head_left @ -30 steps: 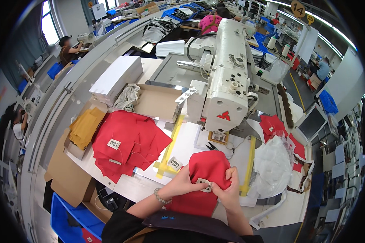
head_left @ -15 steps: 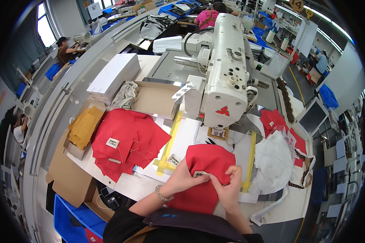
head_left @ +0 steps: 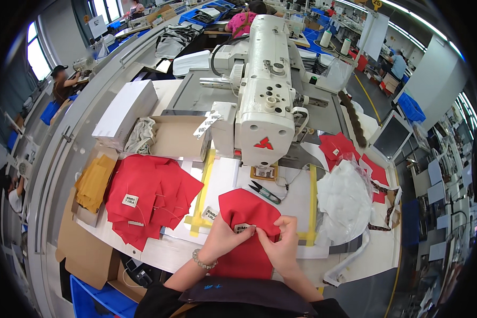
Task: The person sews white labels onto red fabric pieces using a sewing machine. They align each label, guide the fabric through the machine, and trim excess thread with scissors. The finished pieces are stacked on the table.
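1. Pinching one small white label (head_left: 242, 228) between fingertips of left hand (head_left: 223, 239) and right hand (head_left: 282, 246), both closed on it and on the cloth beneath.
2. Lying under both hands, one red fabric piece (head_left: 247, 213), at the near edge of the tabletop (head_left: 323, 259), label near its middle, just at the fingertips.
3. Resting just beyond the fabric, one pair of thread snips (head_left: 264, 192).
4. Heaped to the left, well apart from the hands, one stack of red pieces (head_left: 153, 191), one white label showing on top.
5. Standing behind, at the tabletop's far side, one white sewing machine (head_left: 264, 100).
6. Sitting at the right edge, one clear plastic bag (head_left: 343, 199).
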A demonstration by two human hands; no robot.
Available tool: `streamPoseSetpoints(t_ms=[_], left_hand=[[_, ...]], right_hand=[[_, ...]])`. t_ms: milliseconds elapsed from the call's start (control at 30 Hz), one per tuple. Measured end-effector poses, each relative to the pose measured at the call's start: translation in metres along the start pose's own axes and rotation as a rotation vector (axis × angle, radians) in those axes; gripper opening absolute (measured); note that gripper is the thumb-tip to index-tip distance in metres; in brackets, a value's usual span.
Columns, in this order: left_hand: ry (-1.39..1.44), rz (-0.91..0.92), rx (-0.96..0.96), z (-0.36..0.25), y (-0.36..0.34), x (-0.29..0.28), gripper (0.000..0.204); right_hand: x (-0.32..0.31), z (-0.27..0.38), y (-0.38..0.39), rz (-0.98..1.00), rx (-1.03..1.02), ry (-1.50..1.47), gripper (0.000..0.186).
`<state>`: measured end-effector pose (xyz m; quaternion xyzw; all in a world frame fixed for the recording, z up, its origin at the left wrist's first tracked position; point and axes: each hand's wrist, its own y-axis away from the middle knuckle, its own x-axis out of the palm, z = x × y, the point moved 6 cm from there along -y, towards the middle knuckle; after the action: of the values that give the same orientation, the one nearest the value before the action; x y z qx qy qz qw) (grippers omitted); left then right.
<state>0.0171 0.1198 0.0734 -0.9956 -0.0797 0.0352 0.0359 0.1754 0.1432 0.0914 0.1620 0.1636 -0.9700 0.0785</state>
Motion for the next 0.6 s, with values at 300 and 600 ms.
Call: streamPoseSetpoints(t_ms=[300, 600], left_hand=[[-0.062, -0.069, 0.086, -0.008, -0.004, -0.005, 0.045], [0.018, -0.043, -0.008, 0.0, -0.001, 0.0, 0.045]], right_hand=[[0.003, 0.018, -0.004, -0.007, -0.161, 0.161, 0.037], [0.007, 0.024, -0.002, -0.081, -0.321, 0.163, 0.032]])
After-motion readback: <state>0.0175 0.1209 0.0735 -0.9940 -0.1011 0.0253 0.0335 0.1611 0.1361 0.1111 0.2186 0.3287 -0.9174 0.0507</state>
